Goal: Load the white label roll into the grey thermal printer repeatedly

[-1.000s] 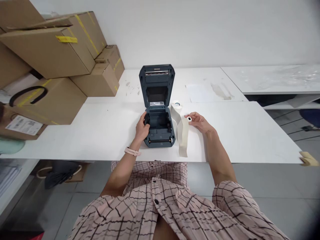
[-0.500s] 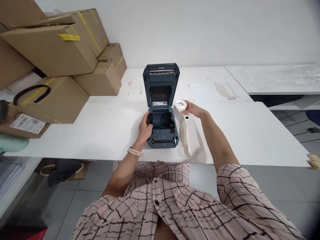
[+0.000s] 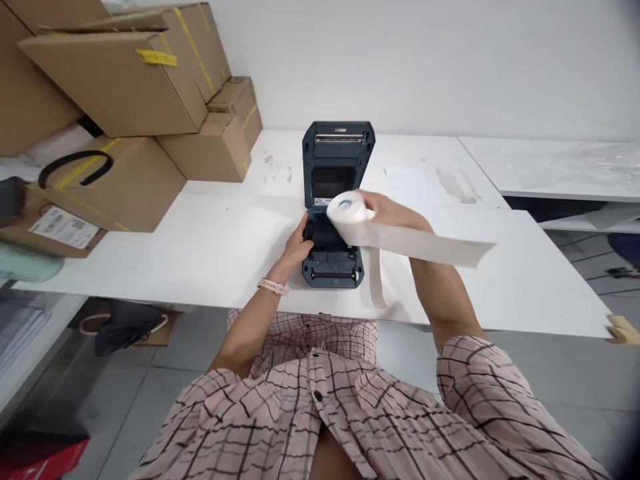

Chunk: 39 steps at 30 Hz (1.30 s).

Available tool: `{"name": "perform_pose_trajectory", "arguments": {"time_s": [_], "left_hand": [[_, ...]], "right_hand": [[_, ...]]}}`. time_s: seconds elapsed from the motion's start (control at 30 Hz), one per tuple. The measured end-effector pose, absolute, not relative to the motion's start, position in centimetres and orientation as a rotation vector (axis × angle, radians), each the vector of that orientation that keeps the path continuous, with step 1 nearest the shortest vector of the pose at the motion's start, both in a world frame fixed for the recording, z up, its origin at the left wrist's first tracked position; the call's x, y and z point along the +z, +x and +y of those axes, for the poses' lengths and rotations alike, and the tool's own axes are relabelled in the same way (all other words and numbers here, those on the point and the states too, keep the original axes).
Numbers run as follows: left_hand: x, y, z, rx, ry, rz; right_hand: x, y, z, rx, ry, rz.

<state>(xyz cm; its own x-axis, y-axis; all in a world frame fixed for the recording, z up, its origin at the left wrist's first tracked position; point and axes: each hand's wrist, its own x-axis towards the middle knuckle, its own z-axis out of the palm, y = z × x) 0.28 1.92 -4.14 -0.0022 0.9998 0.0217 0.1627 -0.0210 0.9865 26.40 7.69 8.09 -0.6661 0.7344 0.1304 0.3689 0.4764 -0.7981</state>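
Note:
A dark grey label printer [image 3: 332,259] stands on the white table with its lid [image 3: 338,155] raised. My left hand [image 3: 297,244] grips its left side, thumb over the inner edge by the roll bay. With my right hand [image 3: 393,211] I hold a white label roll [image 3: 345,208] above the right part of the bay. The roll's loose tail [image 3: 440,247] sweeps out to the right across my forearm. A separate-looking paper strip [image 3: 376,279] lies on the table right of the printer; its upper end is hidden behind the tail.
Cardboard boxes [image 3: 115,87] with yellow tape are piled at the left, a black curved band [image 3: 75,160] on one. The white table [image 3: 240,253] ends close to my body. A second white surface [image 3: 560,167] adjoins at the right; a wall [image 3: 425,67] rises behind.
My right hand has lifted the label roll from beside the printer and moved it left over the bay. Its tail has swung out to the right. My left hand stays on the printer.

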Motion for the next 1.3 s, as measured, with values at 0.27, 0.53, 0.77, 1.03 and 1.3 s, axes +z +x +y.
{"name": "perform_pose_trajectory", "arguments": {"time_s": [0.27, 0.53, 0.77, 1.03, 1.3], "left_hand": [[-4.9, 0.7, 1.7, 1.098, 1.358, 1.416], [-4.4, 0.7, 0.6, 1.169, 1.335, 1.193], [-4.1, 0.8, 0.0, 1.201, 1.288, 1.150], [-3.2, 1.1, -0.5, 1.195, 1.235, 1.149], [-3.4, 1.2, -0.2, 1.228, 1.214, 1.155]], "right_hand": [[8.2, 18.7, 7.4, 0.574, -1.285, -3.040], [5.5, 18.3, 7.7, 0.513, -1.341, -2.955], [3.0, 21.7, -1.9, 0.504, -0.964, -2.648], [-0.1, 22.2, -6.4, 0.417, -0.991, -2.530], [0.6, 21.1, -7.3, 0.293, -1.070, -2.547]]}}
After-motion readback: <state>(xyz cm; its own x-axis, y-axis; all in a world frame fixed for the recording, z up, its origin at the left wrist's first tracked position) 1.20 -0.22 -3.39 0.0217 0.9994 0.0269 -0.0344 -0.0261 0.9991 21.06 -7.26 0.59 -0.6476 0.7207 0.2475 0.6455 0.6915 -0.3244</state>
